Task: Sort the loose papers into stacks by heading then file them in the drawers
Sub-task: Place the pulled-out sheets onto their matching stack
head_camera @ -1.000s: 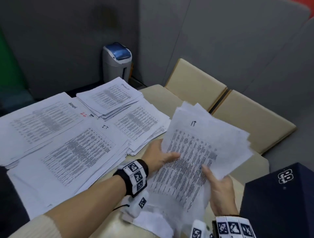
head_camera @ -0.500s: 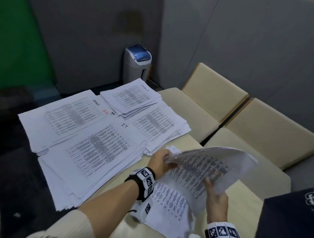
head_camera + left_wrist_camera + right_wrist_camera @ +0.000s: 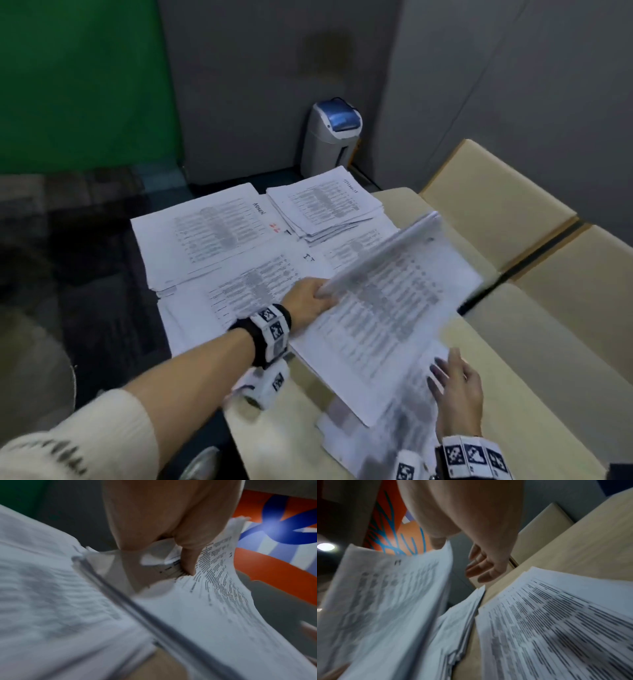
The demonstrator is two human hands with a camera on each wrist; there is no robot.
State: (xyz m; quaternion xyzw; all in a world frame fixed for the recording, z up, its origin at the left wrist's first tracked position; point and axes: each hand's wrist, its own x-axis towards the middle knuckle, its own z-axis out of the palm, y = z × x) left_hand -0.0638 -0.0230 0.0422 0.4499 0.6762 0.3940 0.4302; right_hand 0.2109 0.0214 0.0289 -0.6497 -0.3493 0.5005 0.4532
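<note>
Fingers [image 3: 442, 371] of the right hand [image 3: 457, 394] lie straight on loose papers [image 3: 394, 435] at the near bench [image 3: 534, 404] edge. Left hand [image 3: 308, 303] grips a sheaf [image 3: 387, 308], lifted above sorted stacks [image 3: 205, 236] farther left.

— How is the light?
— Dim and cool indoors; a round ceiling lamp [image 3: 325, 546] glows at nine o'clock in the right wrist view, and glare blooms at two o'clock in the left.
— And sharpness?
— The lifted papers [image 3: 387, 308] smear with motion; print is unreadable. Wide-angle bending curves the edges.
</note>
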